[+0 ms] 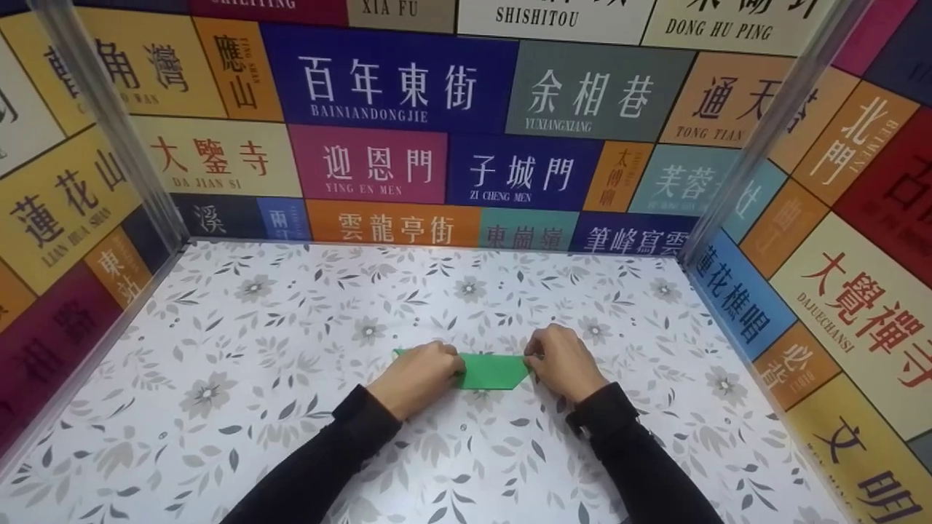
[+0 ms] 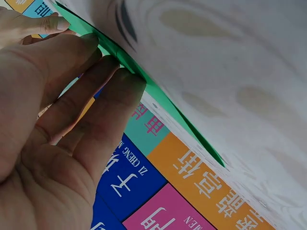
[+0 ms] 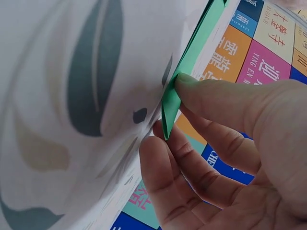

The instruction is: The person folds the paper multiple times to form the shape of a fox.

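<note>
A folded strip of green paper [image 1: 489, 372] lies crosswise on the patterned tabletop, its right end cut at a slant. My left hand [image 1: 424, 372] covers most of its left part; in the left wrist view the fingertips [image 2: 136, 80] press down along the strip. At the right end, my right hand [image 1: 566, 362] pinches the paper. The right wrist view shows the thumb on top of the narrow folded end [image 3: 169, 115], with the curled fingers just beside and below it. Layers of the fold stand slightly apart there.
The white tabletop [image 1: 291, 429] carries a grey leaf and flower print. Colourful panels with Chinese lettering [image 1: 393, 80] wall it in at the back and both sides. Clear upright posts [image 1: 757, 138] stand at the back corners.
</note>
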### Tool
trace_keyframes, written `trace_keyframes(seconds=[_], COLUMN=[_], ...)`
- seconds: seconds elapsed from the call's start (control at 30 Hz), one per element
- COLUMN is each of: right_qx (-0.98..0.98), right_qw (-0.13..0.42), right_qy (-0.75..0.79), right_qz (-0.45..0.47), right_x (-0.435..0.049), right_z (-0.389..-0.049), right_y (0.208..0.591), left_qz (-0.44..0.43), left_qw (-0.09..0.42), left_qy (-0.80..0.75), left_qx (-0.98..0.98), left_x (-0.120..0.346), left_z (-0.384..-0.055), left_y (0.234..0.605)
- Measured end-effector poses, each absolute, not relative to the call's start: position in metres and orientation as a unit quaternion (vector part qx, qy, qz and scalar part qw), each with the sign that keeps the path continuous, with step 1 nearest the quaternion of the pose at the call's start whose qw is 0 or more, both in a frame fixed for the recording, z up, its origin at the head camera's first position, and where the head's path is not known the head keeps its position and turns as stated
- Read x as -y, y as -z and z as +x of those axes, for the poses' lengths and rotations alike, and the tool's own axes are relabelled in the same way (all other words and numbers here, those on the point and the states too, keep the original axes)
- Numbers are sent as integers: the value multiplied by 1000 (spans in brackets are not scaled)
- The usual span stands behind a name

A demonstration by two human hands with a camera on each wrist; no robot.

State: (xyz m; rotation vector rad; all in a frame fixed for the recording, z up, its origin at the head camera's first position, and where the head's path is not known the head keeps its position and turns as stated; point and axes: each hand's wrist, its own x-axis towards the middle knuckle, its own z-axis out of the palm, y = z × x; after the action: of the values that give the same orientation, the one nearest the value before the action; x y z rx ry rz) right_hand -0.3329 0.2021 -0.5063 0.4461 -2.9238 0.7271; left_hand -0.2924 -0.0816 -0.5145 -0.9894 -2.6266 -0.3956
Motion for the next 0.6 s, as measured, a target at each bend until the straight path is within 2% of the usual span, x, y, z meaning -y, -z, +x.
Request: trace_keyframes(seconds=[0.13, 0.4, 0.6], right_qx=[960, 959, 957], right_qw=[49, 50, 53], right_qy=[-236, -239, -249], right_qz=[145, 145, 142], right_x=[-203, -202, -203], right_z=[-333, -332, -331], right_y=[505, 505, 503], left_qz=[-345, -340, -351], left_qw=[156, 127, 142], left_qy=[137, 168, 171], left_qx=[915, 917, 910], left_x=[80, 81, 81], left_z=[-295, -298, -300], left_y=[513, 513, 513])
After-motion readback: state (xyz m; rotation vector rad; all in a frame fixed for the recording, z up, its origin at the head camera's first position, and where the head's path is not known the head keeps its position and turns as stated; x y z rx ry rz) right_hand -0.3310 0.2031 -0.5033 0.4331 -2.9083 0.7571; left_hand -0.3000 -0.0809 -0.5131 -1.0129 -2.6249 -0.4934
